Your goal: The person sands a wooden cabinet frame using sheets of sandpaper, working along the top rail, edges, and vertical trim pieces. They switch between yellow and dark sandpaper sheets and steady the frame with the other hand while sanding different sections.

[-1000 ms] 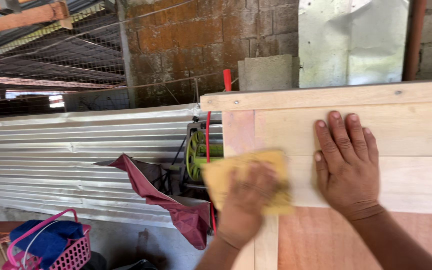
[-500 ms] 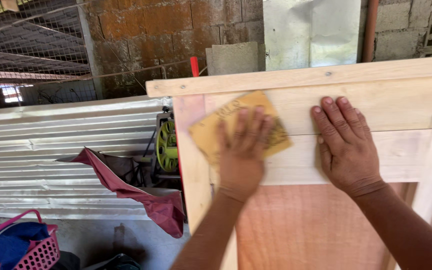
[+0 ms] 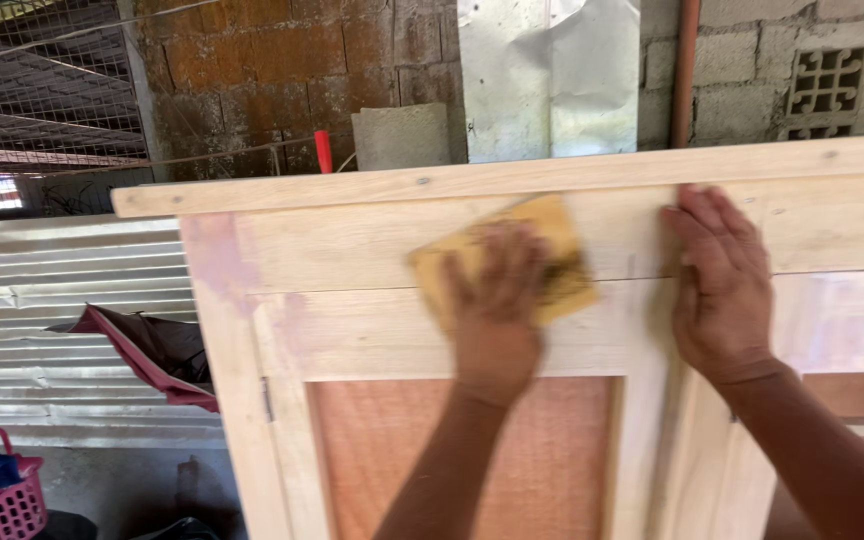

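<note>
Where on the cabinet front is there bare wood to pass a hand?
Bare rail lies between the cabinet's left edge and the sandpaper. It is crowded between the left hand on the sandpaper and the right hand.
</note>
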Demonstrator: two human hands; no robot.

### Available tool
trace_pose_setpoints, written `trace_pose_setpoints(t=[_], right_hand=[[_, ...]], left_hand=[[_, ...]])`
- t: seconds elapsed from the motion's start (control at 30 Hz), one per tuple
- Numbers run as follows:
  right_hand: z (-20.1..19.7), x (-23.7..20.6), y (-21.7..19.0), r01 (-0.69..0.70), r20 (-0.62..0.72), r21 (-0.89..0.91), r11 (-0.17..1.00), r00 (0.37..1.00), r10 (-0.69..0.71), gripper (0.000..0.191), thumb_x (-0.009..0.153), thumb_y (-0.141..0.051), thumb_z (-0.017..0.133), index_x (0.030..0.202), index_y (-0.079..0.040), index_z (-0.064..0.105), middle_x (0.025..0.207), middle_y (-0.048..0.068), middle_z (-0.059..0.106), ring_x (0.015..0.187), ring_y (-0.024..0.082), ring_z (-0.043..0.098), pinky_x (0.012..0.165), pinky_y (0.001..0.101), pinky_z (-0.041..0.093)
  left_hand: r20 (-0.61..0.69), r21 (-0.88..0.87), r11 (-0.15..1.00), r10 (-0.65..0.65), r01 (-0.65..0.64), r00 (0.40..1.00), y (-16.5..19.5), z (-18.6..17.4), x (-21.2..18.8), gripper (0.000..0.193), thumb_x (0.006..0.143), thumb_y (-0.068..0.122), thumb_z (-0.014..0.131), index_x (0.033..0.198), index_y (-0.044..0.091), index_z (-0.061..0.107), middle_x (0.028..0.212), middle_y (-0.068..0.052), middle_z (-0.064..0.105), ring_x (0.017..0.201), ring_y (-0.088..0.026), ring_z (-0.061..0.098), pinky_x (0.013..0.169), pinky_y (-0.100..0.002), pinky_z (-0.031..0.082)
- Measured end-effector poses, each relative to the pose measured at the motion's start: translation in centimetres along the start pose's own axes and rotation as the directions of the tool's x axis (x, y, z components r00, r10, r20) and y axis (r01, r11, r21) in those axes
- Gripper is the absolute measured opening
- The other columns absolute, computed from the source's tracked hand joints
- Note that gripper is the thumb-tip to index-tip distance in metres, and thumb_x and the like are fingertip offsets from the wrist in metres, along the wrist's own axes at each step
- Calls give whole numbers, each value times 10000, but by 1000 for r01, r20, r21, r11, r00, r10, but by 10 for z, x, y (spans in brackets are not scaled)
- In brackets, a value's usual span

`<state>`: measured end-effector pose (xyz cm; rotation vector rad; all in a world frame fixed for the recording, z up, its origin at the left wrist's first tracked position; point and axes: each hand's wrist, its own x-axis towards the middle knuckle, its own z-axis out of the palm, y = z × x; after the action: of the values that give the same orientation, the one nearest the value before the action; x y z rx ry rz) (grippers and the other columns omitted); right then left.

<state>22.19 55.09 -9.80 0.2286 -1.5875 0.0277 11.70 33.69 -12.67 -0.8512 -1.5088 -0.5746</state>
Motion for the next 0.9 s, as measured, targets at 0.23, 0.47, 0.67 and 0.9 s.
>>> trace_pose_setpoints(t=[0.23, 0.47, 0.67, 0.9], right_hand=[[-53, -23, 107, 16, -32, -105, 994, 999, -19, 446, 1105, -84, 430, 1534, -39, 544, 1664, 167, 460, 1598, 395, 350, 1326, 547, 240], [-55, -33, 118, 134, -14, -74, 988, 991, -135, 495, 1003, -377, 602, 1431, -128, 616, 1637, 205, 433, 1550, 392, 331, 1272, 572, 200], [-53, -35, 105, 94, -40, -52, 994, 995, -96, 199, 961, -301, 728, 1134, -217, 681, 1614, 124, 507, 1544, 337, 402, 1308, 548, 227], [-38, -43, 100, 57, -95, -53, 997, 994, -62, 103, 972, -70, 660, 1054, -125, 631, 1585, 95, 547, 1507, 345, 463, 1293, 559, 257]], left_hand=[[-300, -24, 897, -427, 441, 853, -13, 4, -1, 654, 968, 69, 390, 1620, 68, 352, 1726, -124, 268, 1626, -327, 99, 1256, -619, -101], [129, -74, 995, 69, -59, 989, 129, 67, 20, 713, 851, 37, 526, 1557, 108, 457, 1712, -47, 344, 1625, -210, 196, 1323, -576, -59], [-113, 19, 956, -288, 292, 951, 63, 35, 21, 724, 830, 46, 524, 1546, 120, 446, 1678, -43, 336, 1599, -253, 192, 1256, -604, -29], [113, -6, 995, 99, -99, 989, 111, 67, 21, 705, 884, 46, 509, 1562, 191, 381, 1698, -7, 337, 1613, -193, 245, 1330, -571, 28]])
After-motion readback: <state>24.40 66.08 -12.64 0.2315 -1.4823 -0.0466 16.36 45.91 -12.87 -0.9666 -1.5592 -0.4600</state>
